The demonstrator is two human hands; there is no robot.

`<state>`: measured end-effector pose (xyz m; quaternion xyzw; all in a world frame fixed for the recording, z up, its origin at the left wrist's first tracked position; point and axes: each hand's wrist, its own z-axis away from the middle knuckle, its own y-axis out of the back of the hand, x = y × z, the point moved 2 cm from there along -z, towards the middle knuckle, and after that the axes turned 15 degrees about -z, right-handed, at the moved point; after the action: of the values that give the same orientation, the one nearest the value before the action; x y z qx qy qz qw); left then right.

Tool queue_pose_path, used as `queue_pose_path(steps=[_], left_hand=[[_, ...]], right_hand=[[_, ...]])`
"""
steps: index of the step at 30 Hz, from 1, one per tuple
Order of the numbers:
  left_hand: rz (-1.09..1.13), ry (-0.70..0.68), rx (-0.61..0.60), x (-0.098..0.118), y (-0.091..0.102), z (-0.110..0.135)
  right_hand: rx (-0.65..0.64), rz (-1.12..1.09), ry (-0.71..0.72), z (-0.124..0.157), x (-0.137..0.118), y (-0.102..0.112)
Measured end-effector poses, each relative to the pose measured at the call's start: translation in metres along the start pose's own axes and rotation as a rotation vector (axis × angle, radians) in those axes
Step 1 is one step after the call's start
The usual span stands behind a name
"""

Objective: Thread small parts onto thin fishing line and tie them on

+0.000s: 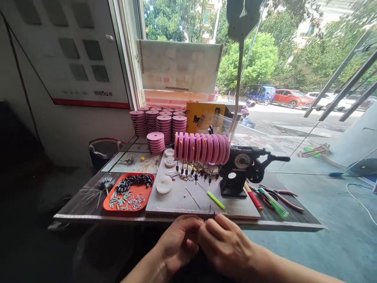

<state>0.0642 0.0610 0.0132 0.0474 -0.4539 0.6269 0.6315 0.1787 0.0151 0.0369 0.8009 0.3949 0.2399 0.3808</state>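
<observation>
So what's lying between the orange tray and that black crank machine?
In the head view: a white disc, thin wires and a yellow-green stick.

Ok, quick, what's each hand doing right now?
Left hand: fingers pinched shut; anything held is too small to tell.
Right hand: fingers pinched shut against the left; contents cannot be told.

Dark table (pixel 294 219), orange tray (pixel 109 198) of beads, grey board (pixel 176 198) — black winder (pixel 235 173) on it, pink spool stacks (pixel 159 124), pliers (pixel 284 195)
</observation>
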Motion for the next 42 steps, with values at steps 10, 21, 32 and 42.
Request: queue_pose_path(steps=[10, 21, 32, 42], left_hand=[[-0.316, -0.212, -0.002, -0.003, -0.005, 0.003], [-1.66, -1.685, 0.718, -0.009, 0.002, 0.014], [-0.862, -0.749, 0.188, 0.01, 0.007, 0.006], [-0.478, -0.222, 0.011, 0.004, 0.003, -0.001]], right_hand=[[0.267, -1.039, -0.781, 0.037, 0.009, -0.023], [0.146, -0.991, -0.817, -0.025, 0.018, 0.025], [0.092, -0.818, -0.676, -0.022, 0.04, 0.018], [-0.061, -0.017, 0.073, 0.003, 0.0, -0.002]])
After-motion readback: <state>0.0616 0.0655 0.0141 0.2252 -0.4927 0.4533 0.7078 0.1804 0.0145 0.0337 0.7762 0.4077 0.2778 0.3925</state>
